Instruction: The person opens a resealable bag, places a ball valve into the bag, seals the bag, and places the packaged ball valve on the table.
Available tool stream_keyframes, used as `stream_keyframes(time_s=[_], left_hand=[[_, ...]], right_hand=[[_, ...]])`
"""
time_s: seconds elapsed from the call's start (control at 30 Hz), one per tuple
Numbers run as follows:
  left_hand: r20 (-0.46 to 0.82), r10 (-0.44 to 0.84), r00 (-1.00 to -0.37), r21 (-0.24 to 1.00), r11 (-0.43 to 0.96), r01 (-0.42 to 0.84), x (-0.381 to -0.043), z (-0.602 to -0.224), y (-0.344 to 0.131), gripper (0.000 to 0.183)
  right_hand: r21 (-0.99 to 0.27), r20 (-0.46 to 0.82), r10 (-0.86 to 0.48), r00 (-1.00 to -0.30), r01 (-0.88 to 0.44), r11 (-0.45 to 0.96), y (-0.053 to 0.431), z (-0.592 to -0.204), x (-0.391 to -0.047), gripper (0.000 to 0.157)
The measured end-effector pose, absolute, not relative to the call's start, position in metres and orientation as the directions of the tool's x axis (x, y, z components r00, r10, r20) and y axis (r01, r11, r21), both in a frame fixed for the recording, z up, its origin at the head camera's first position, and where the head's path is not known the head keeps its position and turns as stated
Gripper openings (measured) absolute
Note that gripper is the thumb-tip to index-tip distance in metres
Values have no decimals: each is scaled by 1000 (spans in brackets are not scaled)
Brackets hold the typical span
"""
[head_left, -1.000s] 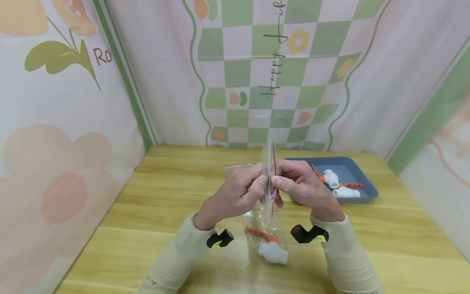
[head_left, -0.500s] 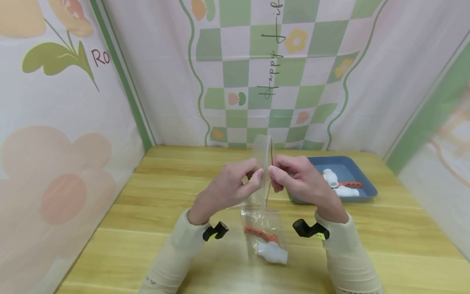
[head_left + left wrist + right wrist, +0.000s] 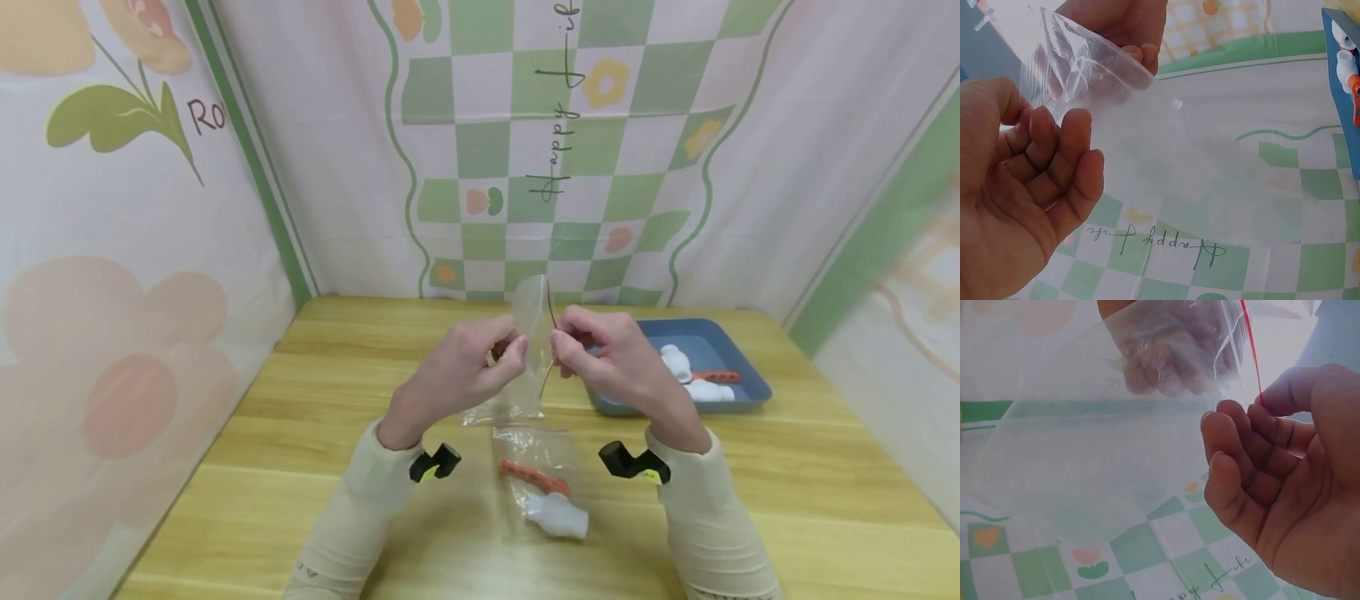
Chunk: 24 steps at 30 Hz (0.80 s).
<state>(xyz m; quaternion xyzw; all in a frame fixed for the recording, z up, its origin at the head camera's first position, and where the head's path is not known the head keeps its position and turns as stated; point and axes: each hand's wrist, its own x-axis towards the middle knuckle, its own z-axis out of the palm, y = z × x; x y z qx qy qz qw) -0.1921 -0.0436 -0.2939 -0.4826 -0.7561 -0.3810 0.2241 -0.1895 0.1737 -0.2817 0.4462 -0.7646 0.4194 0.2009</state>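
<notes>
Your left hand [image 3: 459,365] pinches the film of the clear bag [image 3: 531,312], and your right hand [image 3: 621,362] pinches its red strip [image 3: 1250,337], between you and the far edge of the desk [image 3: 360,367]. It looks light, limp and slick; firm fingertip pinches near the mouth should suit it best.

Forearms [image 3: 360,508] extend forward — left hand [image 3: 457,367] and right hand [image 3: 618,360] apart, each pinching, fingers [image 3: 1075,134] curled.
</notes>
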Motion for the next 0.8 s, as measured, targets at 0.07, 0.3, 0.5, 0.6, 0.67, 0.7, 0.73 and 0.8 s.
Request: stream_keyframes(time_s=[0.07,0.3,0.5,0.6,0.67,0.7,0.73,0.8], left_hand=[[699,561,-444,369,250,895,-192,-293,-44,21],[673,560,-482,390,285,876,-194,-293,-49,19],[664,557,-499,394,306,867,-197,-294,-53,18],[658,558,-505,400,309,863,-199,-294,-54,18],[658,557,-507,400,312,862,-200,-294,-55,18],[659,557,-506,400,312,862,-200,-294,-56,18],[659,556,-507,400,313,861,-201,-294,-56,19],[662,551,-507,398,315,862,-202,-295,-57,19]], right_hand=[[-464,675,-511,-532,-845,267,175,-281,-190,23],[-503,637,-494,-592,-805,316,178,-281,-190,22],[-502,609,-502,-613,-789,355,181,-282,-192,20],[-508,597,-506,-623,-781,362,183,-282,-194,21],[-509,594,-506,-626,-779,365,184,-282,-194,22],[-510,593,-505,-627,-778,368,185,-282,-194,22],[-507,593,-504,-628,-777,372,186,-281,-195,22],[-506,593,-498,-633,-774,381,187,-281,-195,21]])
